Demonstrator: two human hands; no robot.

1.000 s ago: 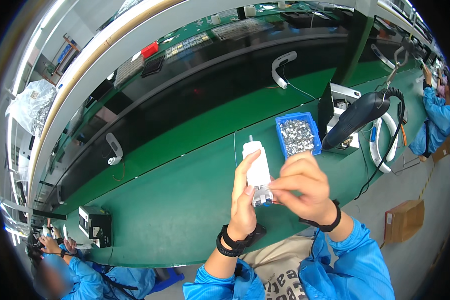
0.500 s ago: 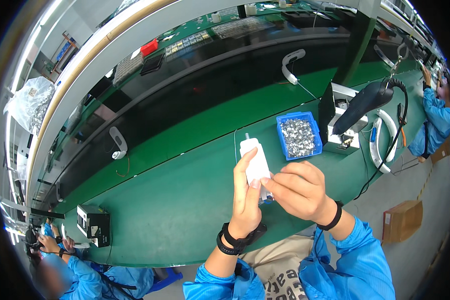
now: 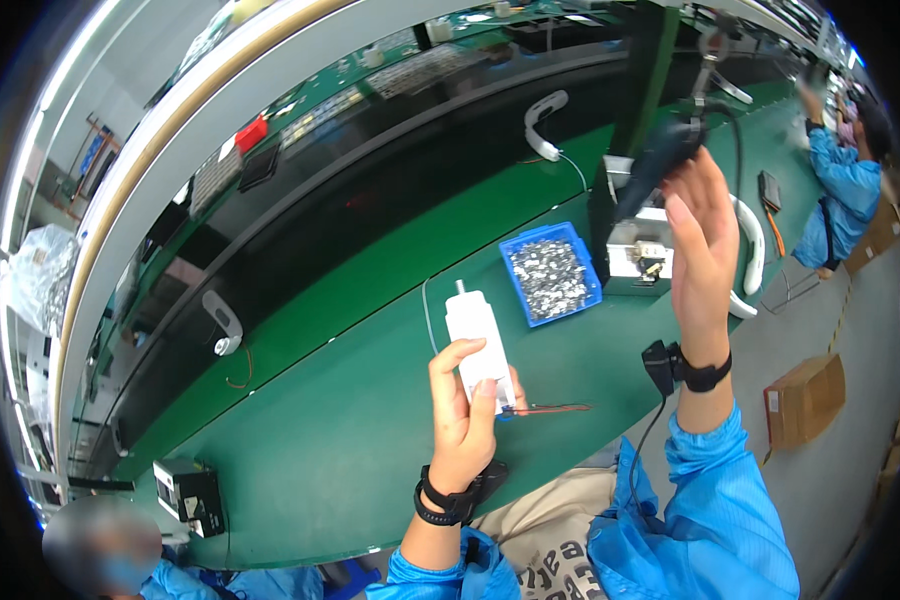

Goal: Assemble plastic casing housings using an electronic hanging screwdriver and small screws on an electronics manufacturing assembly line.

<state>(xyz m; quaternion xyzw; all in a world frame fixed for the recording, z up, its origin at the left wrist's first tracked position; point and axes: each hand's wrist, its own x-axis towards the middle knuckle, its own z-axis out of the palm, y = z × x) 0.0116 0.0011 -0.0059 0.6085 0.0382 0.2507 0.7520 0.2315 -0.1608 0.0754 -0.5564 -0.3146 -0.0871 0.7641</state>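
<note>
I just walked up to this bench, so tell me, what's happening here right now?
A person in a blue smock sits at a green workbench. The left hand holds a small white plastic part upright, with thin red wires trailing from its lower end. The right hand is raised at a dark hanging power screwdriver. A blue bin of small metal parts sits on the bench between them. Another person works further down the line.
</note>
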